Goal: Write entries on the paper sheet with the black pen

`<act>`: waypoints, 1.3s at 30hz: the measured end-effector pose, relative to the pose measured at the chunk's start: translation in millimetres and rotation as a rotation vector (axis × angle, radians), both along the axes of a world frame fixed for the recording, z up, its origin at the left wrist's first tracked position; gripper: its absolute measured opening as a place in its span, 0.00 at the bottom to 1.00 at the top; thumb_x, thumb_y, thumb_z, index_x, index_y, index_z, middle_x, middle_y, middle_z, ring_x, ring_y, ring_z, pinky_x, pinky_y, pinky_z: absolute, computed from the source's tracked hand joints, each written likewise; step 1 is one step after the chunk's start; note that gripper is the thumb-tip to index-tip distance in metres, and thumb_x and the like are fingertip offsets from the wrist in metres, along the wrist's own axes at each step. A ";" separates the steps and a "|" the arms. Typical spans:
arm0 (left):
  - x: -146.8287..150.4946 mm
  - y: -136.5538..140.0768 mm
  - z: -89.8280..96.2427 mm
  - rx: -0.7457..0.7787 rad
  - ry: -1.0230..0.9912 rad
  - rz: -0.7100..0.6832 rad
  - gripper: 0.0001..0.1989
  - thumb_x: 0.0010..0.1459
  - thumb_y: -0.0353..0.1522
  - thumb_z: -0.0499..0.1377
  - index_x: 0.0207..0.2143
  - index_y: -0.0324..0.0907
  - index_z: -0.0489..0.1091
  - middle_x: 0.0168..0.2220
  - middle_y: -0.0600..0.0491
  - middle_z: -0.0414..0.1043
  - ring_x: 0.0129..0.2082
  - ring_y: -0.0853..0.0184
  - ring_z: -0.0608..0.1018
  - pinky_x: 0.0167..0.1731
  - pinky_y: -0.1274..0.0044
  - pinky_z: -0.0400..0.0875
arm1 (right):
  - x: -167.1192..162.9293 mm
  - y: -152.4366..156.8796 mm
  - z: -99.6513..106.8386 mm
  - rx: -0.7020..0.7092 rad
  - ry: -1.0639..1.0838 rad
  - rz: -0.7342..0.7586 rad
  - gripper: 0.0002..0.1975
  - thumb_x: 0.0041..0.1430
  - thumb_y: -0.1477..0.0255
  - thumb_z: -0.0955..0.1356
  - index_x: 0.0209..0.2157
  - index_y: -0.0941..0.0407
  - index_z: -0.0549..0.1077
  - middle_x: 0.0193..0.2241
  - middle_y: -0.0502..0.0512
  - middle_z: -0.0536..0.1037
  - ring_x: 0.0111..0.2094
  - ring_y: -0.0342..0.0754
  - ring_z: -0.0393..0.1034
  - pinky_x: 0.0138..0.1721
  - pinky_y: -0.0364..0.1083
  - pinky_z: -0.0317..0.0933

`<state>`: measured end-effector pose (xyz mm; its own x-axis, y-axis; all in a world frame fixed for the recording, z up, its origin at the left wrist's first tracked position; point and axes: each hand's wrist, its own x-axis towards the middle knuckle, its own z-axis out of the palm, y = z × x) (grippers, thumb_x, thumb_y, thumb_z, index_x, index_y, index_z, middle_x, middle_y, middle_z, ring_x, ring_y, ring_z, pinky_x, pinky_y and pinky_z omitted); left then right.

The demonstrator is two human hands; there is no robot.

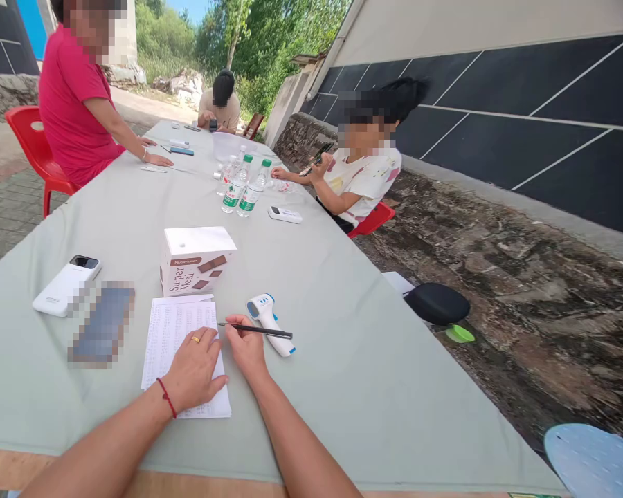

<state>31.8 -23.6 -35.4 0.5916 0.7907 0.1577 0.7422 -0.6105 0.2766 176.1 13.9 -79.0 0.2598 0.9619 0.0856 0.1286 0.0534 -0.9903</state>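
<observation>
The left hand (pixel 194 370) is lying open and flat on the paper sheet (pixel 179 332), gripping nothing. The right hand (pixel 245 346) is pinching a black pen (pixel 257 330) beside the thermometer (pixel 268 321).

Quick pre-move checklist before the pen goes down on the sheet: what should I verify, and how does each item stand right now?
1. Pen held in the right hand: ok, though it lies nearly flat, its tip pointing left over the sheet.
2. Paper sheet pinned down: ok, the left hand lies flat on it.
3. Printed rows readable: cannot tell, too small.
4. Thermometer out of the way: not ok, it lies right under the pen.
5. Box off the sheet: ok, it stands at the sheet's top edge.
</observation>
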 end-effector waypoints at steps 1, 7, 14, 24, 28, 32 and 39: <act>-0.2 -0.1 -0.6 -0.001 -0.002 -0.001 0.20 0.52 0.39 0.63 0.44 0.39 0.64 0.51 0.40 0.65 0.53 0.50 0.69 0.51 0.60 0.66 | -0.2 0.1 0.3 0.003 0.002 -0.005 0.09 0.46 0.65 0.67 0.29 0.55 0.72 0.22 0.48 0.72 0.23 0.44 0.64 0.26 0.44 0.61; 0.3 -0.5 -1.6 0.010 0.010 0.002 0.21 0.52 0.40 0.63 0.44 0.38 0.65 0.52 0.38 0.66 0.54 0.49 0.69 0.53 0.60 0.66 | -1.2 -0.3 1.2 0.011 0.005 0.004 0.09 0.44 0.65 0.67 0.28 0.55 0.71 0.22 0.48 0.73 0.22 0.44 0.64 0.25 0.44 0.61; 2.0 -3.3 -12.0 0.044 0.024 0.000 0.22 0.55 0.40 0.61 0.48 0.37 0.65 0.56 0.35 0.66 0.60 0.49 0.67 0.58 0.60 0.60 | -3.3 2.9 0.4 0.037 -0.035 -0.073 0.07 0.45 0.65 0.67 0.26 0.55 0.70 0.20 0.48 0.72 0.22 0.44 0.64 0.25 0.44 0.62; 2.9 -4.4 -9.8 0.043 0.056 0.005 0.22 0.54 0.41 0.61 0.47 0.36 0.66 0.57 0.35 0.66 0.59 0.49 0.67 0.59 0.62 0.60 | -5.5 3.6 1.8 0.024 -0.101 -0.044 0.07 0.46 0.65 0.65 0.22 0.54 0.68 0.18 0.46 0.70 0.22 0.45 0.63 0.26 0.45 0.60; 2.8 -4.2 -10.3 0.034 -0.013 0.008 0.22 0.54 0.40 0.62 0.46 0.36 0.66 0.56 0.34 0.66 0.59 0.48 0.67 0.58 0.61 0.61 | -6.2 4.2 0.4 0.033 -0.116 -0.045 0.07 0.46 0.65 0.65 0.22 0.54 0.68 0.18 0.46 0.70 0.23 0.45 0.63 0.27 0.45 0.60; 2.3 -4.0 -10.4 0.025 -0.012 0.005 0.22 0.54 0.39 0.62 0.47 0.37 0.66 0.56 0.36 0.66 0.59 0.48 0.68 0.58 0.60 0.61 | -5.7 3.8 -1.1 0.046 -0.124 -0.029 0.07 0.47 0.65 0.65 0.22 0.54 0.68 0.19 0.46 0.70 0.22 0.45 0.63 0.26 0.44 0.60; 1.7 -4.3 -12.9 0.020 -0.050 0.006 0.21 0.55 0.39 0.61 0.48 0.39 0.65 0.57 0.36 0.66 0.60 0.49 0.67 0.58 0.60 0.61 | -5.0 3.3 -1.7 0.062 -0.152 -0.030 0.07 0.47 0.65 0.65 0.22 0.54 0.68 0.19 0.47 0.71 0.22 0.44 0.63 0.26 0.44 0.61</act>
